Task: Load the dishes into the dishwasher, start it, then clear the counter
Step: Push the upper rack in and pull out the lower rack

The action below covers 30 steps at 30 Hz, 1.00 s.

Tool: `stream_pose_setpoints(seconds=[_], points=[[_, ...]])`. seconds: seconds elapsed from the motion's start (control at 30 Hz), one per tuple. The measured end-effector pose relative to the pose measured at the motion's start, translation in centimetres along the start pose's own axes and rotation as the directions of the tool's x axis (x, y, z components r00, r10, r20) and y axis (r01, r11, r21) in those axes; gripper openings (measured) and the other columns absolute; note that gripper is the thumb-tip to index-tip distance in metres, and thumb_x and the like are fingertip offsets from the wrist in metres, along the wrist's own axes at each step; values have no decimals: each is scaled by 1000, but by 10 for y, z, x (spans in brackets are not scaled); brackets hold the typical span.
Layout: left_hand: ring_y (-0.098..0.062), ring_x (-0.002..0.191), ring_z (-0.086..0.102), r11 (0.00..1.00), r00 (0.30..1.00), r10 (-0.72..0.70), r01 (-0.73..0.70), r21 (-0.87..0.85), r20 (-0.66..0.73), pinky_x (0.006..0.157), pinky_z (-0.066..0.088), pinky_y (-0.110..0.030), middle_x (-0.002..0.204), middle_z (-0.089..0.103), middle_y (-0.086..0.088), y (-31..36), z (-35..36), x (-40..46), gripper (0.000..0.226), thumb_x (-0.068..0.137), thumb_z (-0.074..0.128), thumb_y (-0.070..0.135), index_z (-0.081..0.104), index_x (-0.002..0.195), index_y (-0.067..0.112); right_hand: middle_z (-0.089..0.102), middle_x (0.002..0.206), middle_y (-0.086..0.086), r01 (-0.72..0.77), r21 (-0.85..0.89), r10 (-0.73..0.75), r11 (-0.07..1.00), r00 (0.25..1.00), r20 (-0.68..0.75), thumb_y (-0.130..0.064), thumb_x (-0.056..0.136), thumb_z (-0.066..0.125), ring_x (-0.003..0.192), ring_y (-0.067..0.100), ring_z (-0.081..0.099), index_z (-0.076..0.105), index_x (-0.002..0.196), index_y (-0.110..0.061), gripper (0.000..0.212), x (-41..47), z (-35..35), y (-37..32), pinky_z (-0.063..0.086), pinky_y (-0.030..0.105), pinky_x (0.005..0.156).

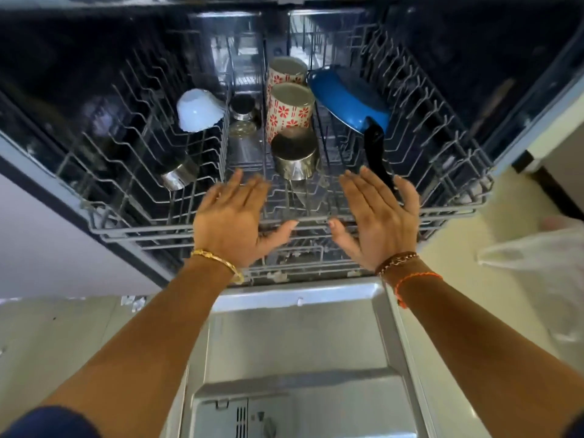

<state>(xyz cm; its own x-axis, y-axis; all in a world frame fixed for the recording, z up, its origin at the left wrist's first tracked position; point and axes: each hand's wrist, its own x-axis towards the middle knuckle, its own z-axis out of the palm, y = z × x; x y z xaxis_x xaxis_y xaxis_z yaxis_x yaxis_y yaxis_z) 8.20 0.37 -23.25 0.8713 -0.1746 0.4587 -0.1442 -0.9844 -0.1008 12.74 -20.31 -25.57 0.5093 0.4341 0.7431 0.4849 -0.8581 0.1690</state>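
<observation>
- Your left hand and right hand hover flat over the front rail of the rack, fingers straight and spread, holding nothing.
- Just beyond your left fingertips: a steel cup, then two floral mugs.
- The blue pan has its black handle reaching your right fingers.
- A white bowl sits far left.

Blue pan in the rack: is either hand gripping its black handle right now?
No: both the left hand and right hand hover open over the rack's front rail, clear of the blue pan.
</observation>
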Motion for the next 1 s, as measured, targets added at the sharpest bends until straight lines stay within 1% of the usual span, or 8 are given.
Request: stream_pose_setpoints(seconds=[0.1, 0.2, 0.33, 0.57, 0.7, 0.83, 0.93, 1.0], points=[[-39, 116, 54, 996, 999, -24, 21, 81, 41, 94, 41, -54, 124, 58, -20, -16, 11, 14, 90, 88, 8, 67, 62, 115, 0, 67, 113, 4, -56, -28, 54, 998, 997, -54, -49, 90, 25, 112, 18, 60, 64, 112, -10, 60, 11, 24, -10, 27, 35, 96], [-38, 123, 48, 989, 1000, -15, 14, 147, 5, 102, 32, -52, 132, 51, -21, -14, 15, 19, 89, 88, 7, 67, 55, 124, 1, 65, 118, 4, -13, -42, 8, 999, 994, -107, -49, 89, 28, 115, 16, 55, 58, 117, -12, 55, 14, 31, -2, 28, 34, 94], [-38, 129, 39, 990, 999, -50, 48, 131, 7, 106, 11, -52, 137, 45, -24, -15, 21, 45, 94, 86, 6, 69, 47, 130, -4, 64, 119, 7, 14, -55, -17, 998, 998, -54, -50, 90, 25, 111, 20, 60, 62, 116, -9, 61, 36, 47, 17, 25, 34, 99], [-39, 126, 44, 991, 999, -31, 28, 133, 18, 107, 15, -53, 135, 48, -22, -20, 32, 55, 92, 88, 4, 67, 47, 130, -3, 63, 121, 6, -5, -61, 1, 998, 998, -70, -50, 89, 27, 111, 19, 60, 59, 119, -9, 60, 42, 63, 24, 20, 35, 103], [-40, 123, 47, 985, 1000, 8, -10, 171, 12, 98, 26, -65, 129, 54, -19, -20, 32, 55, 84, 91, 5, 63, 53, 125, 3, 63, 121, 7, -22, -25, 21, 999, 999, -25, -49, 89, 27, 112, 20, 60, 58, 120, -9, 60, 42, 62, 22, 21, 35, 103], [-40, 122, 46, 981, 995, 67, -51, 185, -76, 94, 33, -65, 117, 63, -13, -21, 35, 49, 64, 94, 11, 56, 52, 116, 13, 57, 129, 10, -85, -28, 84, 996, 996, -27, -48, 87, 29, 123, 22, 43, 46, 128, -8, 60, 39, 55, 15, 22, 37, 101], [-35, 125, 35, 992, 981, -55, 76, 105, -185, 99, 32, -56, 123, 57, -16, -8, 34, 38, 55, 96, 17, 48, 48, 120, 10, 44, 140, 13, -227, -53, 228, 972, 974, 15, -46, 86, 31, 131, 22, 26, 29, 137, -7, 64, 32, 46, 0, 8, 44, 109], [-34, 130, 26, 980, 939, -196, 175, -97, -282, 105, 25, -51, 134, 46, -22, 11, 42, 12, 45, 93, 32, 28, 41, 129, 3, 38, 144, 15, -308, -66, 313, 949, 947, 70, -42, 89, 31, 133, 23, 21, 22, 140, -5, 64, 12, 40, -11, -2, 45, 111]])
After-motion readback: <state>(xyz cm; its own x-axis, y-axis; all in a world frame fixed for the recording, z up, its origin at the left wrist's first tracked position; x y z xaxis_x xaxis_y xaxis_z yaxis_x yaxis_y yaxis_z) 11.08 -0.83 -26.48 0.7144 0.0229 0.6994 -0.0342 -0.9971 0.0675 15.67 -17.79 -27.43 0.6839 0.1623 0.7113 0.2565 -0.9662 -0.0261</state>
